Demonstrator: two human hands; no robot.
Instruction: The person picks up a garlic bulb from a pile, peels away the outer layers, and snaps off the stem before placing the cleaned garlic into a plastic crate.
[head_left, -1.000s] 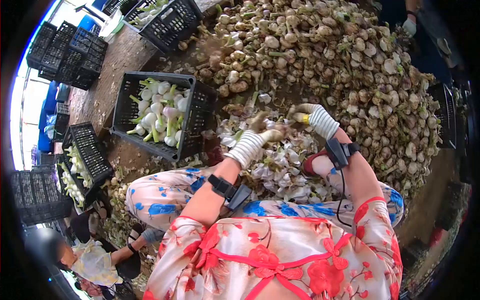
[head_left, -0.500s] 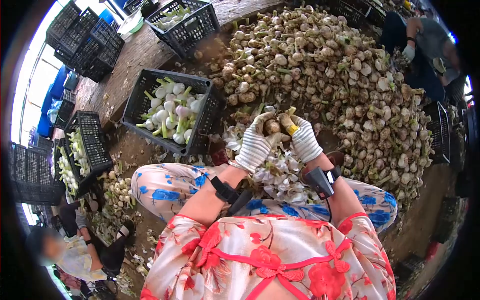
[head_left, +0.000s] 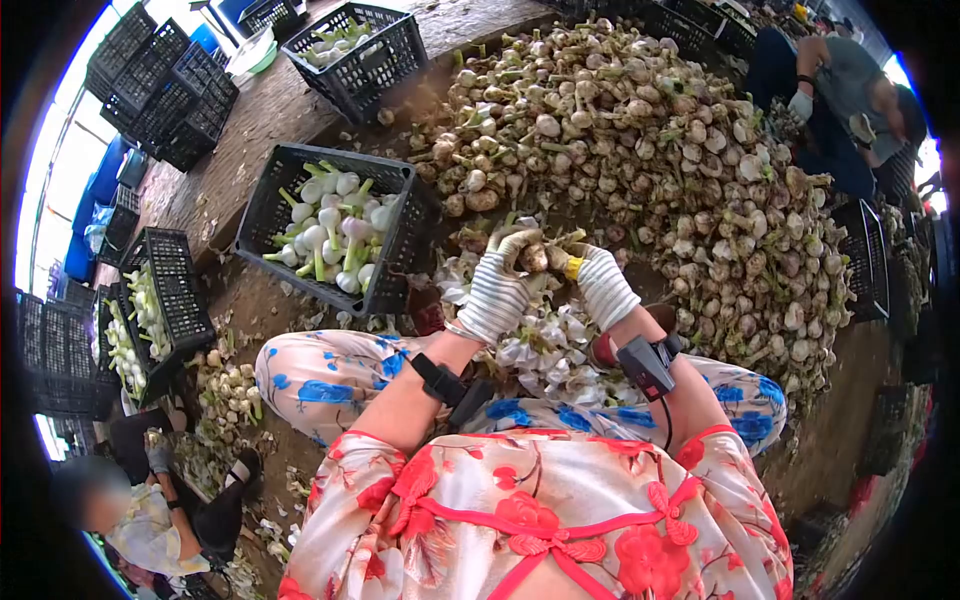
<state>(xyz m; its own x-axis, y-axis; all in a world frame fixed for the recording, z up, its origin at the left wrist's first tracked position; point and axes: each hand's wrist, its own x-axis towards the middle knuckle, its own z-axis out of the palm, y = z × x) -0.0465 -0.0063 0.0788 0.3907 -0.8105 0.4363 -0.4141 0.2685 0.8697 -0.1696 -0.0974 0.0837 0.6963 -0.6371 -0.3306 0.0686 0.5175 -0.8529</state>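
Note:
In the head view, both my hands wear striped white gloves and meet over a heap of peeled garlic skins (head_left: 550, 350). My left hand (head_left: 500, 285) is closed round a brownish, unpeeled garlic bulb (head_left: 535, 258). Right beside the bulb is my right hand (head_left: 603, 285), its fingers bent and pressed together. Something yellow (head_left: 573, 267) shows at its fingertips; whether it is a tool or a wrap on a finger cannot be made out. A black crate (head_left: 405, 210) to the left holds clean white garlic with green stems (head_left: 325, 230).
A large pile of unpeeled garlic (head_left: 640, 130) spreads ahead and to the right. More black crates (head_left: 375, 55) stand at the left and back. One person (head_left: 160, 510) sits at lower left, another (head_left: 850, 100) works at upper right. Skins litter the floor.
My hands have shifted slightly, with the bulb turned and moved a little left between them. The whole view has also swung a little.

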